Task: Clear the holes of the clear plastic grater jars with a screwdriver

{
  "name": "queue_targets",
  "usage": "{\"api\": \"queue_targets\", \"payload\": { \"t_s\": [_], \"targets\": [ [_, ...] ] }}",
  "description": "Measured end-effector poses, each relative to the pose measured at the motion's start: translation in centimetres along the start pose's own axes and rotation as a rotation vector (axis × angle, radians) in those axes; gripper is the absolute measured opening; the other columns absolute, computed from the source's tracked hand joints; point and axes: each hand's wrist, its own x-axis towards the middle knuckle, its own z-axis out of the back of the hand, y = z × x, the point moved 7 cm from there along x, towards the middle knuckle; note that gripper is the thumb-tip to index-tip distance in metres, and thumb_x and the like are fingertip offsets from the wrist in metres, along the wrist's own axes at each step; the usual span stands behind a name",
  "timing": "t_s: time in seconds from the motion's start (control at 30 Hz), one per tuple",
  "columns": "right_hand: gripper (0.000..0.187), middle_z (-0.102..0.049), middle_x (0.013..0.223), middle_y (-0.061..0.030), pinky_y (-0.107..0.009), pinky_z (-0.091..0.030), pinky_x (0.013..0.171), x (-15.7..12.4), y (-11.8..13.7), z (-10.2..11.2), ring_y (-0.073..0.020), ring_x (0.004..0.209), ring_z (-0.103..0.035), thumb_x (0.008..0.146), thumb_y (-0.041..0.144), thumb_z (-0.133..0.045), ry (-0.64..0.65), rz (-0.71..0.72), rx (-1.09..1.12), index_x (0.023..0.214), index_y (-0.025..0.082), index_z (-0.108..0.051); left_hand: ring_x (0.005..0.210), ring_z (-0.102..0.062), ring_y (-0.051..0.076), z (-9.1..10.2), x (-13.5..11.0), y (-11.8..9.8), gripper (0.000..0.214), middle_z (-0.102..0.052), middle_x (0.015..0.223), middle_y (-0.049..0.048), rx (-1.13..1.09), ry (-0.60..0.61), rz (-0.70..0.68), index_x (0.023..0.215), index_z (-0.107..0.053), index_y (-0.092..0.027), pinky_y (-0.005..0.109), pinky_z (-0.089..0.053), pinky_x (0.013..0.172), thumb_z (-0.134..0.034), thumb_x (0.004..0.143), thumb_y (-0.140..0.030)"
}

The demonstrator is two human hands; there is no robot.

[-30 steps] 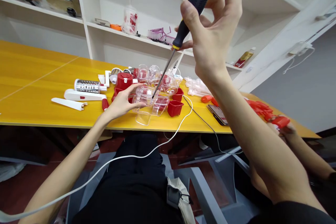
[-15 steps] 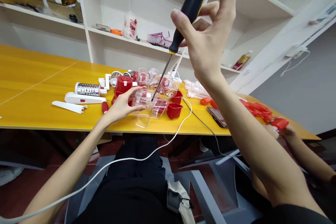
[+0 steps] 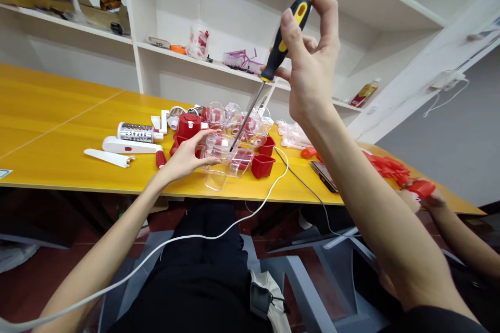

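My right hand (image 3: 312,67) is raised high, its fingers pinched round the black and yellow handle of a screwdriver (image 3: 279,47). The thin shaft slants down to the left and its tip sits inside a clear plastic housing (image 3: 219,158) on the yellow table (image 3: 50,135). My left hand (image 3: 185,158) grips that housing from the left, thumb and fingers curled on its rim. Behind it lie several more clear housings (image 3: 230,114) and red plastic cups (image 3: 261,165).
A metal grater drum (image 3: 136,132), white handles (image 3: 128,145) and a red knob (image 3: 188,124) lie left of the pile. A phone (image 3: 322,174) and white cable (image 3: 273,182) are at the right. Another person's hand (image 3: 422,195) holds red parts far right. White shelves (image 3: 203,57) stand behind.
My right hand has turned the screwdriver handle in its fingers and sunk a little in the picture. The left hand keeps its grip on the housing.
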Motion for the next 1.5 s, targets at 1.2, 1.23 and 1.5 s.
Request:
{"api": "queue_targets", "payload": {
  "t_s": [1.2, 1.23, 1.5],
  "targets": [
    [0.03, -0.045, 0.078, 0.0036, -0.023, -0.051, 0.047, 0.0, -2.5, 3.3, -0.013, 0.064, -0.062, 0.081, 0.031, -0.061, -0.33, -0.027, 0.042, 0.108, 0.031, -0.051, 0.141, -0.047, 0.028, 0.1, 0.0, -0.8, 0.075, -0.05, 0.152, 0.0112, 0.07, -0.018, -0.016, 0.142, -0.047, -0.024, 0.048, -0.034, 0.12, -0.079, 0.078, -0.047],
    [0.029, -0.045, 0.079, 0.0034, -0.023, -0.051, 0.048, -0.2, -2.1, 2.8, -0.0126, 0.065, -0.062, 0.081, 0.031, -0.06, -0.315, -0.004, 0.044, 0.109, 0.031, -0.05, 0.141, -0.047, 0.028, 0.1, -0.1, -0.8, 0.075, -0.051, 0.152, 0.0111, 0.069, -0.015, -0.018, 0.142, -0.047, -0.024, 0.048, -0.034, 0.12, -0.079, 0.078, -0.046],
    [0.031, -0.053, 0.09, 0.0022, -0.031, -0.057, 0.057, -0.5, -1.6, -0.5, -0.0156, 0.07, -0.063, 0.085, 0.044, -0.057, -0.151, -0.016, -0.086, 0.114, 0.04, -0.045, 0.135, -0.054, 0.03, -0.2, -0.1, -0.3, 0.075, -0.053, 0.15, 0.012, 0.058, -0.008, -0.028, 0.141, -0.049, -0.023, 0.047, -0.043, 0.114, -0.079, 0.077, -0.048]
  ]
}}
